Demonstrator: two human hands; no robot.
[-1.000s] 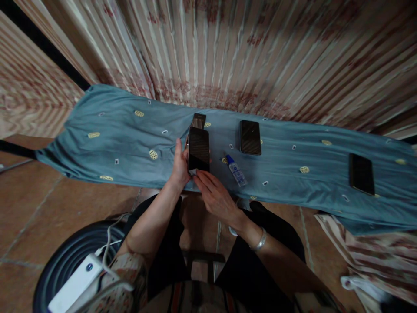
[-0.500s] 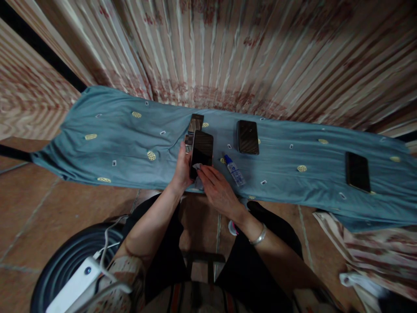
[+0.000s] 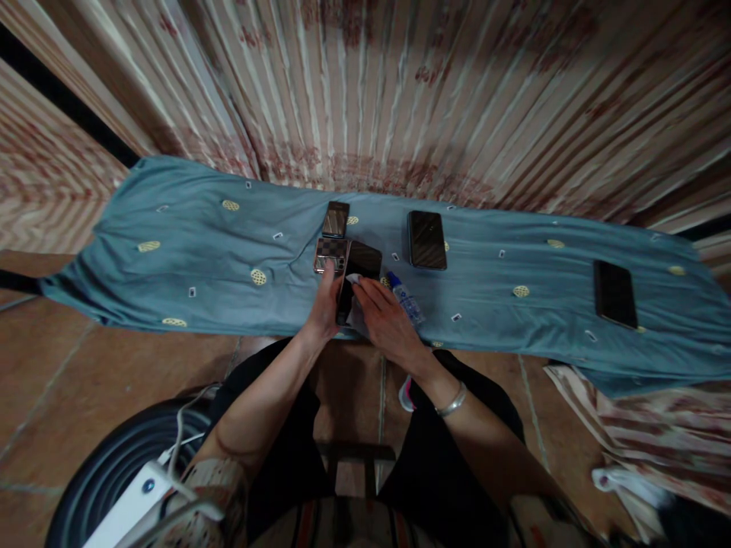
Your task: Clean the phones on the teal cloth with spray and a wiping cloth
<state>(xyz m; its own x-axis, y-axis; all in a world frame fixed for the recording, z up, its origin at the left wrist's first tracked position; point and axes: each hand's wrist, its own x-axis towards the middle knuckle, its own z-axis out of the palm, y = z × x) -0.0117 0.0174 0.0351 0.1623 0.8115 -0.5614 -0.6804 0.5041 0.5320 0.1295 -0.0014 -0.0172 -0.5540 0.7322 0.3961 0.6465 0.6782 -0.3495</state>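
Observation:
My left hand [image 3: 326,306] is wrapped round the left edge of a dark smartphone [image 3: 365,260], which is tilted above the cloth near the front edge. Pinched in the fingers of my right hand [image 3: 388,320] is a pale wiping cloth [image 3: 355,312], pressed on the phone's screen. Just beyond my left thumb lies a phone with a checkered back [image 3: 330,255], and past it a small dark flat device [image 3: 336,219]. To the right of my right fingers rests a clear spray bottle with a blue top [image 3: 406,297].
A teal patterned cloth [image 3: 217,251] covers the long narrow surface. Two more dark phones lie on it, a nearer one [image 3: 427,240] and one far right [image 3: 615,294]. A striped curtain [image 3: 365,99] hangs behind. A white power bank [image 3: 130,506] with a cable sits lower left.
The held phone has tipped and lowered, with my right hand and the cloth moved slightly up its screen. The checkered phone behind it shows more. The whole view has shifted slightly.

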